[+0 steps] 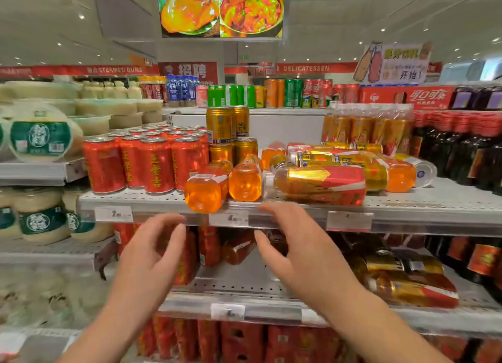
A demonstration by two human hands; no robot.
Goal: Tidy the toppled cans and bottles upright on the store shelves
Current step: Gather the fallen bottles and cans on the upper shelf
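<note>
Several orange bottles point(317, 184) lie toppled on the middle shelf point(434, 197), some with their bases facing out at its front edge, just right of the upright red cans point(130, 164). The left hand point(152, 251) and right hand point(296, 251) hover just below that edge, fingers spread and loosely curved, holding nothing.

bright ceiling spotlights point(81, 16), soft overall blur, wide-angle bending at edges, glare on orange bottles point(245, 183).
</note>
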